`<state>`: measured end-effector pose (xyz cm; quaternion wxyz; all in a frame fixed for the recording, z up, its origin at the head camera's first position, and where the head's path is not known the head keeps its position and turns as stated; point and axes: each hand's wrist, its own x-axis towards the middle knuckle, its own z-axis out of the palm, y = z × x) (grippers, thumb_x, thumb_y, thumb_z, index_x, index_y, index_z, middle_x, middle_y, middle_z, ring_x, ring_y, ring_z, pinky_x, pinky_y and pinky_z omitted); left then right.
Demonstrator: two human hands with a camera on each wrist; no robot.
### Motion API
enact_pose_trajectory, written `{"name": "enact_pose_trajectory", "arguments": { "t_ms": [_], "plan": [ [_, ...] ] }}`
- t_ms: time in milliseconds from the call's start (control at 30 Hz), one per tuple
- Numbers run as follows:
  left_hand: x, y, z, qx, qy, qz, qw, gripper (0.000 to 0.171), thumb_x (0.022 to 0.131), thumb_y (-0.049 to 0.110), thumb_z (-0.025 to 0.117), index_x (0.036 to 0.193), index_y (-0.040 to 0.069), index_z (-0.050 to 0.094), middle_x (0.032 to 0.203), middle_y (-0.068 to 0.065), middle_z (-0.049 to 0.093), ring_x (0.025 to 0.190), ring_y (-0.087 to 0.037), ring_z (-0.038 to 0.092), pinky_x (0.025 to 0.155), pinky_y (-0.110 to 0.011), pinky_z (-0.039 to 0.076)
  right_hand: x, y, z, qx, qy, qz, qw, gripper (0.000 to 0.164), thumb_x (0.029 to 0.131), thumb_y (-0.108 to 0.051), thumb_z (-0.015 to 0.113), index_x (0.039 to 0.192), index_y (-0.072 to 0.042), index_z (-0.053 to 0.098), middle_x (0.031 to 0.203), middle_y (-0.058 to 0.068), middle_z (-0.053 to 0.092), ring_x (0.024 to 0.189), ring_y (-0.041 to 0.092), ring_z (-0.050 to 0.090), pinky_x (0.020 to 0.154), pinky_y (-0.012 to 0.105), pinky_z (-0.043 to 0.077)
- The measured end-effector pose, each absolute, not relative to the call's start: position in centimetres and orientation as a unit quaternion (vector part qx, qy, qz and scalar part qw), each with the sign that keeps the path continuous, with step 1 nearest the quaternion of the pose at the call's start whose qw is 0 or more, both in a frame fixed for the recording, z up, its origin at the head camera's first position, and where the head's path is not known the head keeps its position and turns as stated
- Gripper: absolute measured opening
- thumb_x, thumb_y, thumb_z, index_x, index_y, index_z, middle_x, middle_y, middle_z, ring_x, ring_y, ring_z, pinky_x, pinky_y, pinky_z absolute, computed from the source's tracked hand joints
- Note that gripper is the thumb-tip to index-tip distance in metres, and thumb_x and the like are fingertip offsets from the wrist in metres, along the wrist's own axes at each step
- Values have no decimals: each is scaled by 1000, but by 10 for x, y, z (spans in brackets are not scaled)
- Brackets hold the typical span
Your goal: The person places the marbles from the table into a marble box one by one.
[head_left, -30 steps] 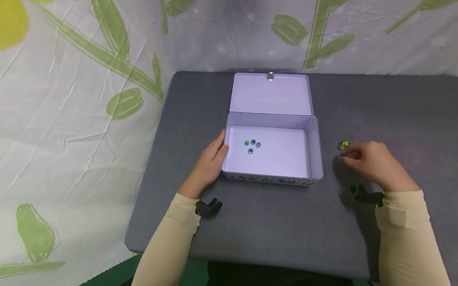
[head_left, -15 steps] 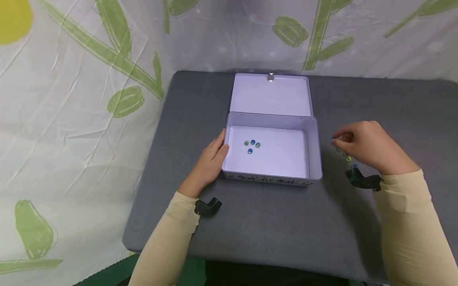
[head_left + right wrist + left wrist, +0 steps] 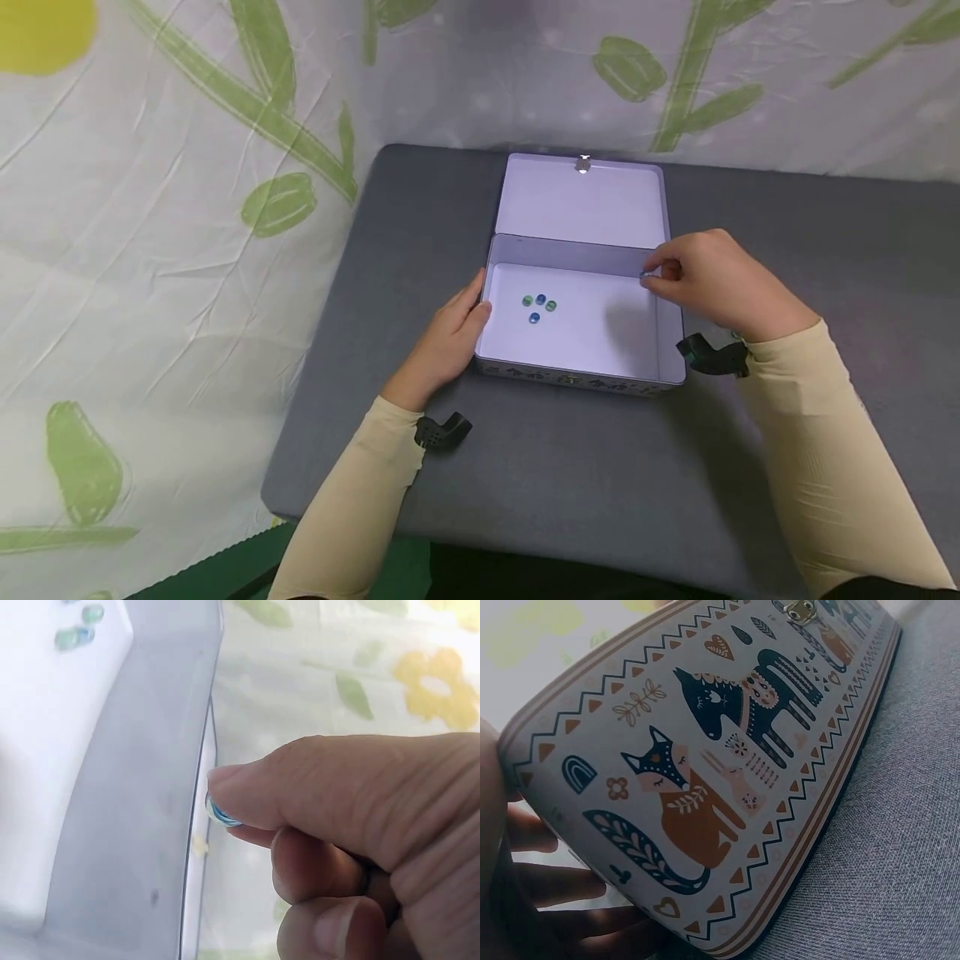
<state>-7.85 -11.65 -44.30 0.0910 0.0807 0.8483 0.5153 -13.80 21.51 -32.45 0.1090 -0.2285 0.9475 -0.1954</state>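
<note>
A rectangular tin box [image 3: 570, 379] stands on the table with its lid [image 3: 581, 200] folded back flat behind it. On the white floor of the box lie several small glass marbles, green ones [image 3: 527, 301] and blue ones [image 3: 534, 317]. My left hand [image 3: 442, 346] rests against the box's left end, fingers stretched along the outside and thumb at the rim. Over the box's right rim, my right hand [image 3: 720, 283] pinches a clear marble with a blue swirl [image 3: 220, 813] between thumb and forefinger. The left wrist view shows animal patterns on the box's front wall [image 3: 697, 802].
Grey cloth covers the table [image 3: 585, 467], which stretches out on both sides of the box. A plastic sheet with a plant print [image 3: 225, 275] hangs along the left and the back. The right forearm and wrist camera [image 3: 712, 357] cover part of the table right of the box.
My right hand has lifted a marble from the small pile on the table and carried it left to the box's right rim. The left hand has stayed against the box.
</note>
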Motion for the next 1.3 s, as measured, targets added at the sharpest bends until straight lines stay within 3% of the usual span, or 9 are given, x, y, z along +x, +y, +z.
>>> {"name": "enact_pose_trajectory", "arguments": {
  "t_ms": [767, 1300],
  "plan": [
    [-78, -100, -439, 96, 849, 512, 93, 61, 113, 31, 38, 168, 10, 22, 172, -9, 29, 159, -21, 26, 129, -44, 23, -154, 155, -343, -294, 915, -232, 151, 7, 94, -3, 74, 98, -3, 79, 68, 3, 55, 69, 19, 50, 68, 36, 44],
    [-76, -99, -436, 101, 850, 510, 88, 61, 113, 31, 38, 168, 8, 23, 172, -12, 30, 158, -23, 27, 129, -43, 24, -166, 136, -375, -291, 896, -262, 209, 8, 90, -3, 77, 98, -1, 79, 71, 5, 56, 67, 18, 49, 61, 33, 41]
  ]
}}
